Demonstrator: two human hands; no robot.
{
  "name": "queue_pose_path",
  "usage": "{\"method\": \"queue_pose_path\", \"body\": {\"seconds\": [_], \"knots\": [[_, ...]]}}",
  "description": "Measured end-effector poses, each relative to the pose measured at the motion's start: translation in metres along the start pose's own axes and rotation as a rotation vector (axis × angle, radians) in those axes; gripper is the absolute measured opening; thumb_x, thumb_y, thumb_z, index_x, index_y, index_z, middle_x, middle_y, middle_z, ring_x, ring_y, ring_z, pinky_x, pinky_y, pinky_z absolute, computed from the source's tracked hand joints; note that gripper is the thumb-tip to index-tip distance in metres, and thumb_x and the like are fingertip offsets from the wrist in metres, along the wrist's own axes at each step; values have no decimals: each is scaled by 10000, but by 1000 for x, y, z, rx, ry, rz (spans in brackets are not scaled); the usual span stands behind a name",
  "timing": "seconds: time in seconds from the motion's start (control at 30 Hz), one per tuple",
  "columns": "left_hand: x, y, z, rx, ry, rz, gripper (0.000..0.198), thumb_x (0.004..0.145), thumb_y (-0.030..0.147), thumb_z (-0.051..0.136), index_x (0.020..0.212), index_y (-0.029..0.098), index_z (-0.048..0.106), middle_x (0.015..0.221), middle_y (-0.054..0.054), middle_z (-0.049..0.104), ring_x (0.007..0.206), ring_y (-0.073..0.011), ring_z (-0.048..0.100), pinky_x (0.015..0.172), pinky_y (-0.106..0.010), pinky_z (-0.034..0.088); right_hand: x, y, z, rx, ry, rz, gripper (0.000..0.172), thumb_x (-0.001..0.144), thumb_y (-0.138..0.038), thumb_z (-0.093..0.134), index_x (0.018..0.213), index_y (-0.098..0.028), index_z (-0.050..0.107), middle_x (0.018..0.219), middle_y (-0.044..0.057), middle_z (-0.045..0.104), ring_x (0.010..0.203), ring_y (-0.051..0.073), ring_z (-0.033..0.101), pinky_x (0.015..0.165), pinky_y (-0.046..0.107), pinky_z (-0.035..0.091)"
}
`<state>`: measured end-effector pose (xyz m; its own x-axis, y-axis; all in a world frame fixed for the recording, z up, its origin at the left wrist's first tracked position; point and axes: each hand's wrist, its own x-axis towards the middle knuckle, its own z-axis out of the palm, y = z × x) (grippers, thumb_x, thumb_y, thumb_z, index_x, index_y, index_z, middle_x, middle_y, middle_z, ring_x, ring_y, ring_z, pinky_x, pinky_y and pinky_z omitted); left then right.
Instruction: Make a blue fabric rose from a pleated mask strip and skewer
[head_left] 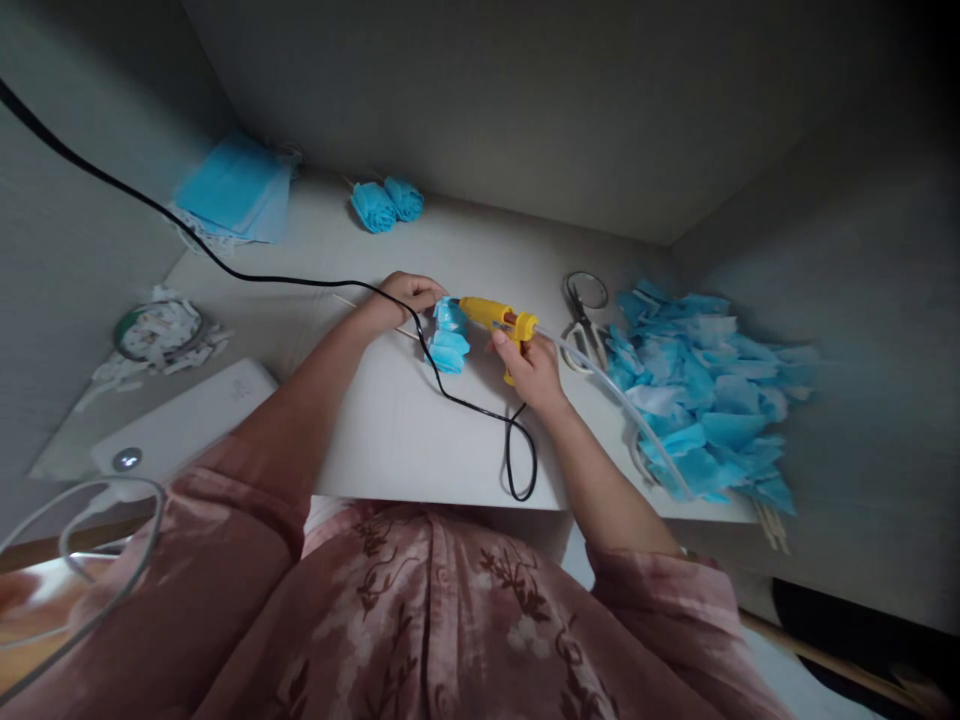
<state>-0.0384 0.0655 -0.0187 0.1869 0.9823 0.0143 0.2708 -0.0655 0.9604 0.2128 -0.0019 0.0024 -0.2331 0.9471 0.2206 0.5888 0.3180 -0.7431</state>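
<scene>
My left hand (409,295) is closed, its fingertips pinching a blue petal (450,315) cut from soft, fabric-like material. Just below that petal, and touching it, is a blue flower head (448,353); thin sticks run leftward from near it, partly behind the hand and cable. My right hand (534,370) grips a yellow glue gun (486,311), thumb along its side. The gun's nozzle points left and meets the edge of the blue petal. A long translucent glue stick (622,395) trails from the gun's back end toward the right.
A black cable (292,280) crosses over my left wrist and loops near the table's front edge. Scissors (581,325) lie beside a heap of blue pieces (712,390). Two finished blue flowers (375,205), stacked face masks (232,185), white scraps (161,328) and a white power bank (187,420) stand around.
</scene>
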Motion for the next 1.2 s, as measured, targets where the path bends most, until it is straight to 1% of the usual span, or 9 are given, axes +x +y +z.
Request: {"method": "queue_pose_path", "body": {"seconds": [0.23, 0.33, 0.47, 0.63, 0.83, 1.0, 1.2], "knots": [[-2, 1, -1, -45, -29, 26, 224, 815, 309, 650, 853, 120, 766, 717, -19, 670, 658, -112, 557, 667, -226, 444, 1, -1, 2, 20, 17, -5, 626, 937, -733, 445, 762, -206, 735, 652, 54, 659, 696, 218, 634, 750, 365, 527], [-1, -1, -2, -35, -30, 25, 229, 824, 307, 654, 871, 117, 772, 715, -19, 669, 659, -114, 560, 667, -228, 440, 0, -1, 2, 20, 18, -18, 625, 941, -732, 442, 771, -205, 732, 686, 63, 682, 718, 220, 647, 775, 367, 531], [-1, -3, -4, -18, -40, 46, 250, 840, 343, 671, 893, 122, 773, 722, -21, 676, 676, -122, 576, 681, -232, 451, 1, -1, 3, 16, 11, -10, 665, 934, -770, 416, 762, -209, 729, 732, 79, 701, 763, 230, 665, 802, 371, 532], [-2, -2, -4, -30, -44, 53, 256, 827, 349, 666, 878, 117, 763, 720, -16, 668, 683, -120, 576, 690, -231, 457, 2, -2, 1, 35, 7, -33, 676, 933, -776, 412, 758, -203, 725, 766, 86, 717, 788, 231, 676, 838, 376, 534], [0, -2, -3, -46, -15, 46, 265, 823, 352, 663, 887, 118, 768, 721, -21, 678, 677, -114, 561, 664, -219, 439, 2, -1, -1, 31, 18, 11, 651, 928, -766, 433, 763, -203, 715, 727, 73, 712, 740, 223, 664, 770, 359, 536], [0, -3, -4, -19, -21, 39, 290, 835, 372, 677, 910, 111, 778, 748, -30, 690, 700, -128, 579, 700, -245, 453, 2, 0, -1, 35, 8, 12, 653, 929, -767, 432, 762, -203, 716, 714, 63, 701, 728, 216, 655, 756, 351, 536], [-3, 1, -3, -22, -6, 7, 253, 862, 297, 667, 951, 102, 803, 768, -39, 712, 702, -127, 591, 707, -244, 458, 2, 1, 0, 30, 21, -1, 666, 920, -788, 431, 777, -205, 718, 749, 75, 714, 752, 224, 662, 766, 356, 541]]}}
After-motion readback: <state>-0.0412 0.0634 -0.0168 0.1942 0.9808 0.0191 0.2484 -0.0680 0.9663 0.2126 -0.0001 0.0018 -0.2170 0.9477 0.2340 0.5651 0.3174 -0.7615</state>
